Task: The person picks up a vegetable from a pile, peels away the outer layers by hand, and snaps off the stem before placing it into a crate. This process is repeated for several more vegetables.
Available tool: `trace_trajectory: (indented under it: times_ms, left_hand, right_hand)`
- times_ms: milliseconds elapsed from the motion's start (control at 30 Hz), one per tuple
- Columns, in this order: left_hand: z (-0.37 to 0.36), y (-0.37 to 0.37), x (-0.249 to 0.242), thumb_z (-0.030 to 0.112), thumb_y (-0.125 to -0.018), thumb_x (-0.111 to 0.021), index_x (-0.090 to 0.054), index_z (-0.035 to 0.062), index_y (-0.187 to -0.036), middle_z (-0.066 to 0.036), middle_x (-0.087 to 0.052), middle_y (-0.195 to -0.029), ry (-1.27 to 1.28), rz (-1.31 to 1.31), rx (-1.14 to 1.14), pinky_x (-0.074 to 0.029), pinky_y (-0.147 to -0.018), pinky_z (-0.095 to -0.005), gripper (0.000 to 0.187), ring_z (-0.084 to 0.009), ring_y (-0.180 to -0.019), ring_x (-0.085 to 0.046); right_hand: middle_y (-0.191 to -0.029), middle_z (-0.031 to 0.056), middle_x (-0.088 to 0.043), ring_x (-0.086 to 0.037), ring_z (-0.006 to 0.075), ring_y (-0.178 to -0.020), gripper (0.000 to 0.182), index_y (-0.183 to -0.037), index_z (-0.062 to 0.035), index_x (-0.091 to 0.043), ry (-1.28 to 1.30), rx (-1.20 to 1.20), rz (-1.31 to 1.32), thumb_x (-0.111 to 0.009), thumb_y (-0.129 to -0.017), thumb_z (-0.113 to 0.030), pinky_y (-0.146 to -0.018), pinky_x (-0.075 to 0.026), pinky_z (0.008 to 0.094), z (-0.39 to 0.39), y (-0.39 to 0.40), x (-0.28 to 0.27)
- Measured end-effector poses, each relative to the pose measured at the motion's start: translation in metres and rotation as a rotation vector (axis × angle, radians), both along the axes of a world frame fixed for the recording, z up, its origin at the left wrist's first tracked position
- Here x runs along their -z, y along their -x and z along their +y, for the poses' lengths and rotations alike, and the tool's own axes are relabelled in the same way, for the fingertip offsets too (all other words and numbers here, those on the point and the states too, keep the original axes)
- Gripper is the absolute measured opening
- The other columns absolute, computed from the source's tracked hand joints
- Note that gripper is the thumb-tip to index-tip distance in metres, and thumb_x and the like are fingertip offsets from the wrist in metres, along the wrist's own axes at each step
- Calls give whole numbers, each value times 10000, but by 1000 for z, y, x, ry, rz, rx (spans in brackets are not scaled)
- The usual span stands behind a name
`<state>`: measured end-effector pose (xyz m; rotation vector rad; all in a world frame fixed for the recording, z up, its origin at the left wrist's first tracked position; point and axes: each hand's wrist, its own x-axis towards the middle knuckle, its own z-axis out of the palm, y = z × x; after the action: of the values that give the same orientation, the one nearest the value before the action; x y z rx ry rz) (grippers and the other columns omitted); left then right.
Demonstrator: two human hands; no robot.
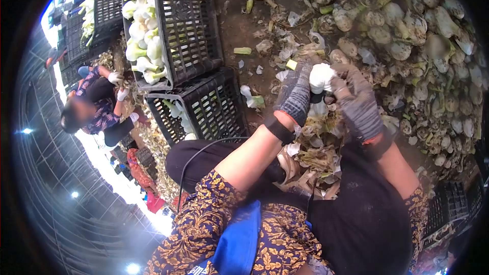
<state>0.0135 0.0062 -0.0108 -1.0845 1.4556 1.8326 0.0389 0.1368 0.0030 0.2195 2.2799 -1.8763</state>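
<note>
A white, peeled garlic bulb (321, 78) is held between my two gloved hands, above a litter of husks. My left hand (299, 87), in a grey knitted glove, is wrapped round its left side, with a cut green stem end (291, 64) showing by the fingers. From the right, my right hand (355, 94), in a soiled grey glove, pinches the bulb's other side with bent fingers. Loose skins (318, 155) lie below the hands, between my legs.
Unpeeled, soil-covered garlic (397, 25) is heaped at the upper right. A black crate (188, 20) of white bulbs (145, 30) stands upper left, beside another black crate (214, 109). A co-worker (94, 102) sits at the far left. Dark crates (448, 203) stand lower right.
</note>
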Motion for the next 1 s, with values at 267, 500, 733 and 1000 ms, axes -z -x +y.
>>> trace_trajectory:
  times_ms: [267, 500, 733, 1000]
  left_hand:
    - [12, 10, -2, 276, -883, -462, -562, 86, -930, -44, -626, -768, -410, -225, -306, -461, -426, -235, 219, -156, -595, -597]
    - [-5, 11, 3, 349, -895, -387, -551, 73, -1005, -119, -623, -855, -715, -245, -431, -514, -519, -324, 339, -252, -672, -610]
    - [-24, 33, 2, 448, -872, -430, -535, 54, -1008, -128, -592, -959, -596, -142, -439, -511, -636, -408, 429, -296, -797, -580]
    - [-33, 31, 25, 494, -870, -418, -542, 43, -992, -154, -612, -903, -531, -128, -309, -500, -727, -415, 483, -283, -884, -585]
  right_hand:
    - [-986, 99, -553, -511, 121, -773, 370, -1198, 23, -424, 757, 242, -432, -481, -874, -146, -670, -451, 246, 10, -5, 10]
    - [-969, 92, -558, -554, 149, -816, 282, -1150, 10, -454, 1206, 347, -484, -386, -905, -112, -762, -486, 287, 26, 6, -8]
    - [-983, 92, -590, -570, 157, -850, 278, -1107, -10, -530, 772, 275, -319, -432, -895, -160, -728, -474, 266, 41, -5, 25]
    - [-1118, 138, -516, -522, 195, -961, 455, -1151, -15, -476, -206, -179, 174, -649, -748, -137, -830, -430, 313, 18, 7, 4]
